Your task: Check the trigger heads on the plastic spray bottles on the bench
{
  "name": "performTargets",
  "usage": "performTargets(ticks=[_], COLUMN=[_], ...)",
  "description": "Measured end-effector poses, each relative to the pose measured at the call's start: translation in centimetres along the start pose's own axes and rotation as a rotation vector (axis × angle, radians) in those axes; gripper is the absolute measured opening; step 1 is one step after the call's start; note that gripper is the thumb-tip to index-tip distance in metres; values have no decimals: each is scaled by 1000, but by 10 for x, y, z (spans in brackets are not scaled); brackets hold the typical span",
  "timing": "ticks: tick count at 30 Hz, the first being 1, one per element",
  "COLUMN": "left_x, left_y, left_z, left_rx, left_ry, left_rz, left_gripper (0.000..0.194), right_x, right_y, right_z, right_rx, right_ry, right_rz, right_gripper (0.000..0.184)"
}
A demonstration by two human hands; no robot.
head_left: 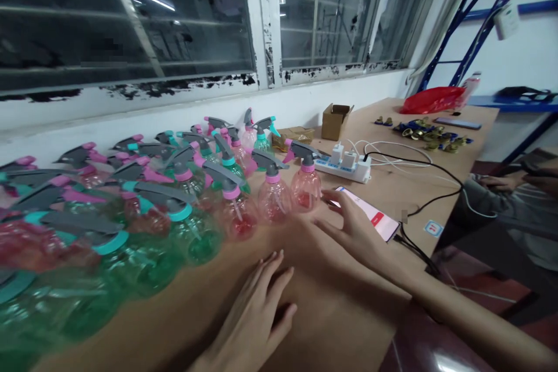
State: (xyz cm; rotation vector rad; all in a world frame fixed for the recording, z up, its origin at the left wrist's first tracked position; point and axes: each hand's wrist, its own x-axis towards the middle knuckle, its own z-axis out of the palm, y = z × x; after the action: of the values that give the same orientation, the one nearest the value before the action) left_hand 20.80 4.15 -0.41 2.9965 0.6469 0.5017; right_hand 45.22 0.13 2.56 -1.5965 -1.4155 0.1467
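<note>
My right hand (349, 221) reaches to a clear pink spray bottle (306, 189) with a grey and pink trigger head. Its thumb and fingers are apart at the bottle's right side; whether they touch it I cannot tell. My left hand (255, 308) hovers over or rests on the bare wooden table (322, 285), fingers stretched and holding nothing. Beside the first bottle stands another pink spray bottle (274, 197), then a third pink one (238, 215). A green spray bottle (196, 238) with a turquoise collar is further left.
Several more green and pink spray bottles crowd the left side. A lit phone (370, 212) lies right of my right hand, near a white power strip (344, 167) and cables. Behind are a cardboard box (335, 122), brass-coloured fittings (425, 131) and a red bag (431, 100). A person sits at right.
</note>
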Motion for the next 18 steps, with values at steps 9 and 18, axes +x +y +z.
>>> performTargets(ticks=[9, 18], left_x=[-99, -246], left_y=[-12, -32], left_z=[-48, -137], left_rx=[36, -55], left_ry=[51, 209], left_rz=[-152, -645], left_gripper=[48, 31], right_x=[-37, -79], right_y=[-103, -220], right_z=[55, 167], right_rx=[178, 335], right_ry=[-470, -796], right_rz=[-224, -515], right_gripper=[24, 16])
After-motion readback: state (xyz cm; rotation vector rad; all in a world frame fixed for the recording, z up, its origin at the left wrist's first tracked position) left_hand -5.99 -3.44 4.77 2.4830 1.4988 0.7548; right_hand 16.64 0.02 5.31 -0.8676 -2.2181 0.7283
